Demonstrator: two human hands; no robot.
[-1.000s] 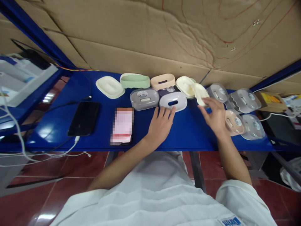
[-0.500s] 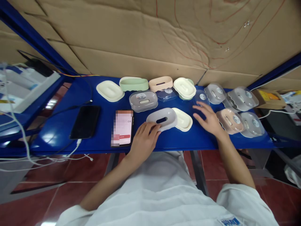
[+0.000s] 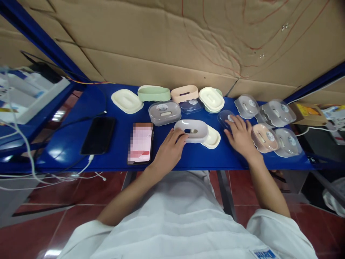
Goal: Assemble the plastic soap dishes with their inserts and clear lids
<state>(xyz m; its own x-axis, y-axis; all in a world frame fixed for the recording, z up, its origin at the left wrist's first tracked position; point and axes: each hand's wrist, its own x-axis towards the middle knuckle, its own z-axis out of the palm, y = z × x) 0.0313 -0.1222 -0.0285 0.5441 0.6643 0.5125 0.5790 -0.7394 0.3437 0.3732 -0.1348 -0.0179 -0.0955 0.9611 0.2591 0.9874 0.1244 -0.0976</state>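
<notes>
My left hand (image 3: 172,147) pinches the near left rim of a pale grey oval soap box base (image 3: 198,137) with a slot in its floor. This base is tilted, its right end overlapping a cream oval insert (image 3: 214,138). To the right, my right hand (image 3: 239,135) has its fingers curled over a clear plastic lid (image 3: 223,117) with a round sticker, gripping its right side. Part of the lid is hidden under the fingers. Close to the right hand sit a peach soap box with a clear lid (image 3: 264,138) and a grey lidded one (image 3: 288,142).
Along the back are a cream insert (image 3: 126,100), a green base (image 3: 154,94), a peach base (image 3: 184,93) and stacked cream inserts (image 3: 211,99). A lidded grey box (image 3: 165,113) stands before them. Two phones lie left, one black (image 3: 98,136), one lit (image 3: 140,144). Cardboard (image 3: 151,43) walls the back.
My right hand has reached onto the clear lid, which has shifted slightly left and nearer. The grey base has moved right and a little back in my left hand, covering more of the cream insert.
</notes>
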